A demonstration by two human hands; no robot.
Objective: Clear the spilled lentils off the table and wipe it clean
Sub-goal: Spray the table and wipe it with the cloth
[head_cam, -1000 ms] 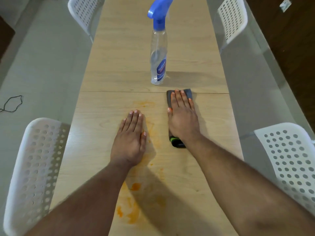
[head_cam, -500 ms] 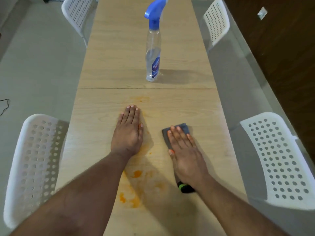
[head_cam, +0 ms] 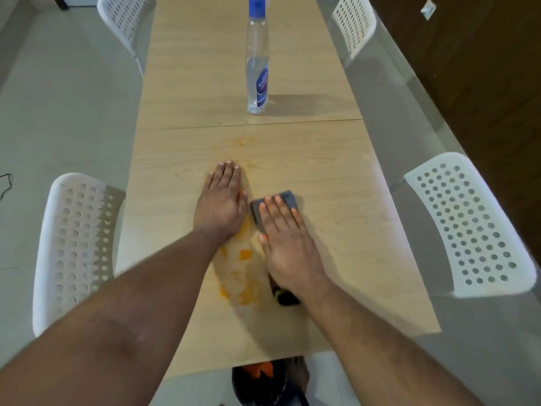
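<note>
At the far left a white perforated chair [head_cam: 79, 244] stands beside the long pale wooden table [head_cam: 336, 200], and a second one [head_cam: 123, 22] stands farther up the same side. On the table, the left hand [head_cam: 221, 203] lies palm down with its fingers straight and held together, pressing flat on the wood at the upper edge of the mess. Just below and beside it, between the two wrists, an orange lentil smear [head_cam: 238, 271] spreads over the surface, with brighter orange blobs and a paler, wiped-looking streak through the middle; a fainter orange mark [head_cam: 238, 141] sits farther up, beyond the fingertips. Immediately to the right, the right hand [head_cam: 288, 247] presses flat on a grey cloth [head_cam: 288, 199], fingers straight and slightly spread, the cloth showing past the fingertips and a dark, green-edged end [head_cam: 285, 297] poking out under the wrist. Up the table, past a seam, a clear spray bottle [head_cam: 257, 63] with a blue cap stands upright. At the near edge, below the tabletop, a dark bin [head_cam: 263, 382] holds something orange. Two more white chairs [head_cam: 468, 227] line the right side.
</note>
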